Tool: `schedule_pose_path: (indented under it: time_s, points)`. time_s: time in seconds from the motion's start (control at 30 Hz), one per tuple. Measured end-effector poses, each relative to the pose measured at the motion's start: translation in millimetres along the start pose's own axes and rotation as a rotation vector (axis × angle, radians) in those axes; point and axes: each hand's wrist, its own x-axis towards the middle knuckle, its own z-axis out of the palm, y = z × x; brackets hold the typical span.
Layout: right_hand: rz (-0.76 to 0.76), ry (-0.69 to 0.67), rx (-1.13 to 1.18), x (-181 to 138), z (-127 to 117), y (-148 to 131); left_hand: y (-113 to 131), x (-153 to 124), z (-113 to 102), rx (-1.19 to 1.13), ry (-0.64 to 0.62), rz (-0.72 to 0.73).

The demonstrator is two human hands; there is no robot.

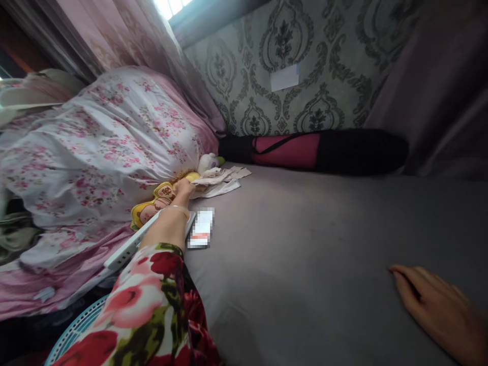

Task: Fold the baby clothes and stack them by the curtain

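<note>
My left hand reaches far forward with curled fingers, closed on the near end of a crumpled beige cloth. Some of its fingertips are hidden. Around that hand lie yellow plush toys with printed faces, and a white plush toy sits just beyond. A phone with a blurred screen rests on the grey sheet beside my left forearm. My right hand lies palm down on the sheet at the lower right, its fingers stretched out and holding nothing.
Under my left forearm runs a long white bar with slots. A floral quilt is heaped at the left, above a blue basket rim. Against the patterned wall lies a long black and red bag. Curtains hang at both sides.
</note>
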Motion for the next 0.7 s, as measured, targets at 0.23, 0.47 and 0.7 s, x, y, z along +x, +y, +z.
schedule_pose_path:
  time_s: [0.23, 0.47, 0.7]
  points:
    - [0.026, -0.034, 0.048, -2.8, 3.1, 4.2, 67.9, 16.7, 5.0, -0.176, 0.059, 0.024]
    - [0.06, -0.059, 0.103, 0.0, -0.4, -0.6, 143.9, -8.5, 4.9, -0.666, -0.164, 0.186]
    - [0.154, -0.142, 0.173, 10.3, -8.7, -2.6, 210.7, -61.5, -8.7, -0.829, -0.516, 0.401]
